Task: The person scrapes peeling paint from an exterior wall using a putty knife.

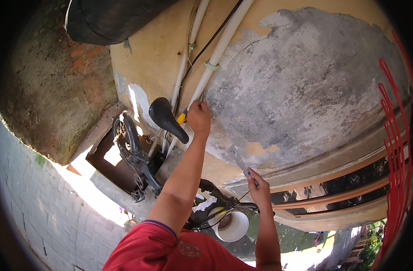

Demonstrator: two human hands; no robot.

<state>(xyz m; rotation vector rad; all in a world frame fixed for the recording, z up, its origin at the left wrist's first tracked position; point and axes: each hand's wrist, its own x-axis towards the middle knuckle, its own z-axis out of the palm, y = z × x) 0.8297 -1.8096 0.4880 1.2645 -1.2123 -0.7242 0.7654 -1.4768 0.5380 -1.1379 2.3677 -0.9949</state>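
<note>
raised left hand (198, 116) gripping yellow-handled tool (182, 117)

Wall (306, 90): rough matt plaster w/ peeling yellow paint. Scraper blade (237, 156): dull bare metal. Pipes (222, 45): smooth white plastic. Bike saddle (166, 118): glossy black. Bucket (232, 226): smooth white plastic.

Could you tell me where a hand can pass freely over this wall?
Free: the grey scraped plaster right of the white pipes, above the window frame. Crowded: around the black bicycle saddle, where the left hand works.
</note>
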